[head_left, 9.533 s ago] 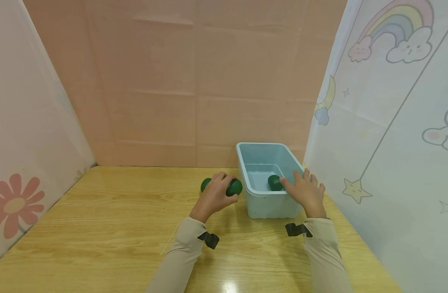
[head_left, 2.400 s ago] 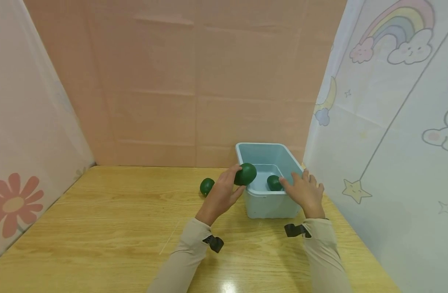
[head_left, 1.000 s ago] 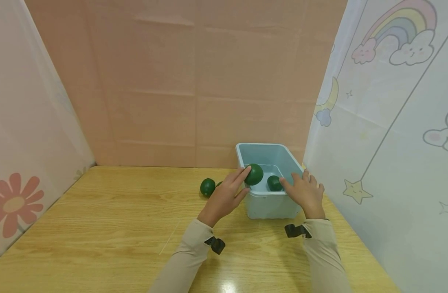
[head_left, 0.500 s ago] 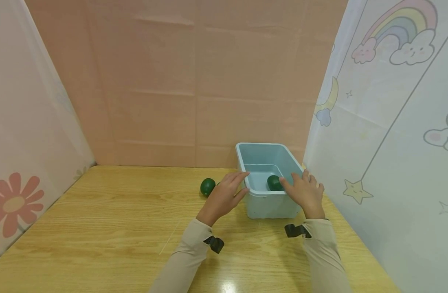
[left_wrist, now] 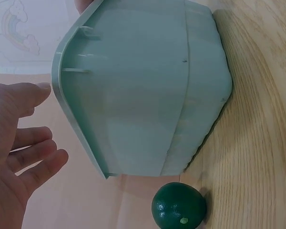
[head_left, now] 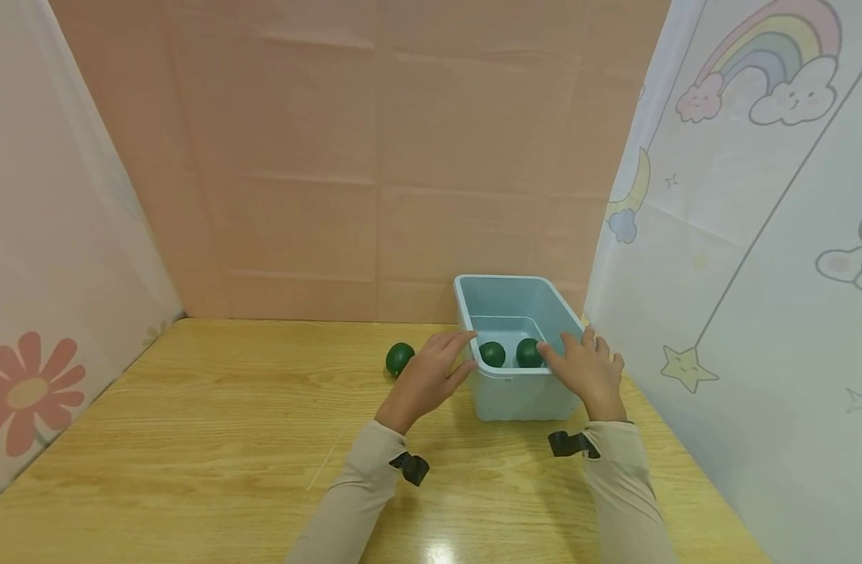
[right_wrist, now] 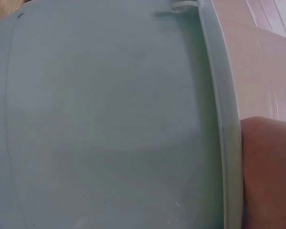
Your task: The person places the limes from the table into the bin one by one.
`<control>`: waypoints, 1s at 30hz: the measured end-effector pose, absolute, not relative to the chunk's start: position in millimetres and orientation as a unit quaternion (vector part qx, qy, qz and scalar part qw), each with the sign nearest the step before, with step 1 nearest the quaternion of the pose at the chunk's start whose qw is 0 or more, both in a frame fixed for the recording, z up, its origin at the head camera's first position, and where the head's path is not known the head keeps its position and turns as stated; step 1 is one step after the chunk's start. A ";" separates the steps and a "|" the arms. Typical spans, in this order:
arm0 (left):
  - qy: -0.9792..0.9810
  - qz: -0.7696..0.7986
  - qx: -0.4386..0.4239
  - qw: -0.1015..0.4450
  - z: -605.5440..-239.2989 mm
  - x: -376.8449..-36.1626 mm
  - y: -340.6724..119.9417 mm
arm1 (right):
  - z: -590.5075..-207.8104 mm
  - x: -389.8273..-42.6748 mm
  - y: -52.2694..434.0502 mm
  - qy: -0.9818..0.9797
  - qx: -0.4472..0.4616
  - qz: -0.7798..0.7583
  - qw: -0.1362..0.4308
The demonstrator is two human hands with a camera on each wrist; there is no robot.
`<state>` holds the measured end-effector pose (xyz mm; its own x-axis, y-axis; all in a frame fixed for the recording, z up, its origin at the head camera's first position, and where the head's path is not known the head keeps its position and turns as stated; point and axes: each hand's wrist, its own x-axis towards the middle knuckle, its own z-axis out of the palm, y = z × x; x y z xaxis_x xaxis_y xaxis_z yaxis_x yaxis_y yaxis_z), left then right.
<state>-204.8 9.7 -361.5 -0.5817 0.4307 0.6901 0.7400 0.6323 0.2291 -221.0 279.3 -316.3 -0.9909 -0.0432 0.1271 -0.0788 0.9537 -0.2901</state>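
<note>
on the wooden desk (head_left: 212, 439), toward its far right corner – one pale blue plastic bin (head_left: 523, 395), open-topped, standing upright close to the rainbow-printed curtain (head_left: 755, 204).

contents of bin: two dark green round fruits, side by side on its floor – the left one (head_left: 492, 354) and the right one (head_left: 529, 352), near each other; whether they touch cannot be told.

outside bin: a third green fruit (head_left: 400, 358) on the desk, left of the bin and apart from it; it also shows in the left wrist view (left_wrist: 179, 207), lying by the bin's lower corner.

left hand (head_left: 431, 376): fingers straight and spread, holding nothing, fingertips at the bin's left rim, between the loose fruit and the bin.

right hand (head_left: 586, 370): fingers relaxed and extended, resting on the bin's near right rim, index finger over the edge by the right fruit; nothing gripped.

surround: pink panel (head_left: 374, 157) behind, flower-printed curtain (head_left: 43, 298) at left.
</note>
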 end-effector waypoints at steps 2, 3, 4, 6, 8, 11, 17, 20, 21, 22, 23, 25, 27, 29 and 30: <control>-0.852 -0.257 -0.339 0.304 -361.1 -204.9 7.9 | -316.2 -221.5 279.3 -0.987 0.032 0.149 0.059; -0.853 -0.257 -0.337 0.305 -361.0 -205.1 6.9 | -316.1 -221.8 279.4 -0.987 0.032 0.149 0.059; -0.854 -0.257 -0.335 0.305 -361.0 -205.3 6.2 | -316.1 -222.0 279.5 -0.987 0.032 0.149 0.058; -0.855 -0.257 -0.332 0.305 -361.1 -205.6 4.8 | -316.1 -222.2 279.9 -0.987 0.033 0.150 0.058; -0.856 -0.258 -0.331 0.303 -361.2 -205.7 3.8 | -316.2 -222.6 280.1 -0.986 0.033 0.151 0.057; -0.856 -0.258 -0.332 0.300 -360.9 -205.8 3.4 | -316.3 -222.7 280.7 -0.987 0.034 0.149 0.056; -0.853 -0.257 -0.335 0.305 -359.4 -206.1 2.7 | -315.3 -221.8 281.8 -0.988 0.035 0.143 0.051; -0.850 -0.260 -0.335 0.312 -358.9 -206.7 1.7 | -314.6 -221.9 282.2 -0.988 0.036 0.142 0.051; -0.849 -0.260 -0.335 0.314 -358.9 -207.1 1.5 | -314.5 -222.1 282.3 -0.988 0.037 0.142 0.051; -0.849 -0.260 -0.334 0.316 -359.0 -207.4 1.2 | -314.3 -222.2 282.3 -0.988 0.037 0.142 0.050; -0.848 -0.261 -0.334 0.318 -359.1 -207.7 0.9 | -314.2 -222.1 282.6 -0.988 0.038 0.143 0.050; -0.848 -0.262 -0.334 0.318 -359.1 -208.0 0.3 | -313.9 -221.9 282.9 -0.987 0.039 0.145 0.048; -0.849 -0.261 -0.334 0.315 -359.1 -207.7 -0.2 | -313.9 -222.1 283.1 -0.987 0.040 0.146 0.046; -0.851 -0.260 -0.334 0.310 -358.9 -206.8 -1.0 | -314.1 -222.2 283.4 -0.987 0.040 0.147 0.045; -0.853 -0.258 -0.333 0.307 -358.7 -206.3 -1.3 | -314.4 -222.5 283.7 -0.987 0.039 0.148 0.045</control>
